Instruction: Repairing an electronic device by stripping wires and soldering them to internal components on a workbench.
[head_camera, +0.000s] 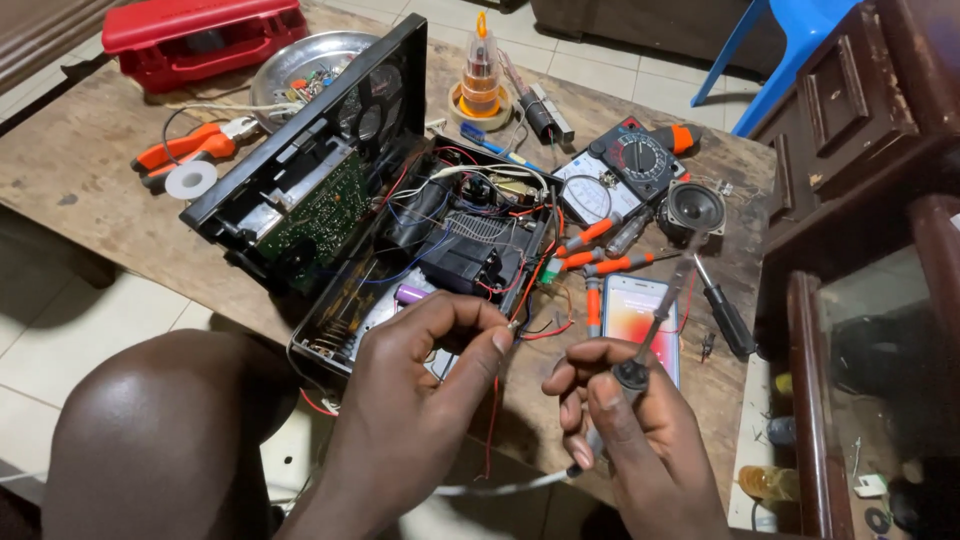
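An opened black radio case (330, 170) lies on the wooden table (90, 170), its green circuit board (322, 215) and tangled coloured wires (470, 215) exposed. My left hand (425, 375) pinches a thin red wire (492, 420) at the case's near corner, thumb and forefinger closed on it. My right hand (625, 425) grips a slim tool with a black handle (650, 335), a soldering iron by its look, with a white cord trailing below. Its metal tip points up and away over a smartphone (640, 320) lying flat with its screen lit.
Around the case lie an analog multimeter (625, 165), a small round speaker (695, 207), several orange-handled screwdrivers (600, 262), a black screwdriver (725, 315), orange pliers (185, 148), a solder reel (191, 180), a metal bowl (305, 60) and a red toolbox (195, 35). A dark wooden cabinet (850, 150) stands right.
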